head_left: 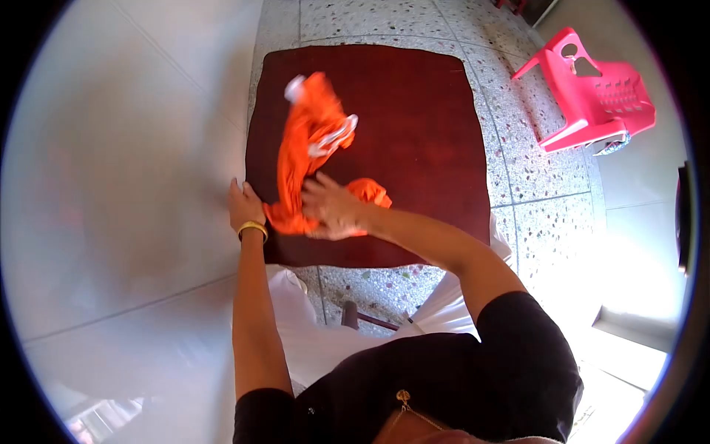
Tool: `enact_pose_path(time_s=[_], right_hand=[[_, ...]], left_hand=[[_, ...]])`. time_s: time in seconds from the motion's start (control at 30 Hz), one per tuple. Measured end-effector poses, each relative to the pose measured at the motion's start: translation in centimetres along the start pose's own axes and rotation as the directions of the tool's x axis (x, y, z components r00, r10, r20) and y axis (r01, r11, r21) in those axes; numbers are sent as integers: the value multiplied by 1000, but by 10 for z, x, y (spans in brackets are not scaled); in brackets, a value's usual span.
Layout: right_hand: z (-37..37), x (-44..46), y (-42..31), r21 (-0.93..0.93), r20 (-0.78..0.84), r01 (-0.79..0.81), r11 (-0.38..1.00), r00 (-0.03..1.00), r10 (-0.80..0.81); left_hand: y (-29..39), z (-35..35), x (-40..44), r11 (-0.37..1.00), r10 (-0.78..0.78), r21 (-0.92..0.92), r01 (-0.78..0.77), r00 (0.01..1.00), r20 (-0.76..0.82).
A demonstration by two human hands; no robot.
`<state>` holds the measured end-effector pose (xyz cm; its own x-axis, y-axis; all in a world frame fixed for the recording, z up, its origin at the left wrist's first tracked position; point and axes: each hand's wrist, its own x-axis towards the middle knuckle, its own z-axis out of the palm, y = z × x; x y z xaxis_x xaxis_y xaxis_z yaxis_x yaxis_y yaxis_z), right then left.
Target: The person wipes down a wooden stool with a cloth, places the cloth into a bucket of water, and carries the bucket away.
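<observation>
A crumpled orange garment with white trim lies bunched and stretched out on the left part of a dark red table. Its far end is blurred, and whether it is a shirt or another piece of clothing I cannot make out. My right hand is on the near part of the garment, with its fingers curled into the folds. An orange bunch of the same cloth shows beyond my right wrist. At the table's left edge is my left hand, fingers stretched out, a gold bangle on the wrist, beside the cloth's near left corner.
A pale wall runs close along the table's left side. On the speckled tile floor to the right stands a pink plastic chair. My legs in white trousers are under the table's near edge.
</observation>
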<state>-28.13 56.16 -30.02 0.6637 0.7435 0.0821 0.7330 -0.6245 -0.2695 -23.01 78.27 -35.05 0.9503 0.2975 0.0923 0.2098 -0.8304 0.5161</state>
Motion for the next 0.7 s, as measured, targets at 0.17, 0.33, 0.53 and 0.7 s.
enact_pose_path(time_s=[0.17,0.33,0.53,0.7], right_hand=[[-16,-96,-18,76,-45,4,997,999,-1],[-48,-197,41,-338,-266,-541,771,840,473],[-120,-215,67,31,-255,-762,647,620,742],[-116,-190,36,213,-180,-695,686,663,727]], left_hand=[[-17,-2,-21,789,611,120,-602,790,-52],[33,-21,-87,661,750,55,-748,659,-53],[73,-26,-72,711,536,-478,-515,838,-106],[176,-151,-59,227,479,-966,-126,878,-3]])
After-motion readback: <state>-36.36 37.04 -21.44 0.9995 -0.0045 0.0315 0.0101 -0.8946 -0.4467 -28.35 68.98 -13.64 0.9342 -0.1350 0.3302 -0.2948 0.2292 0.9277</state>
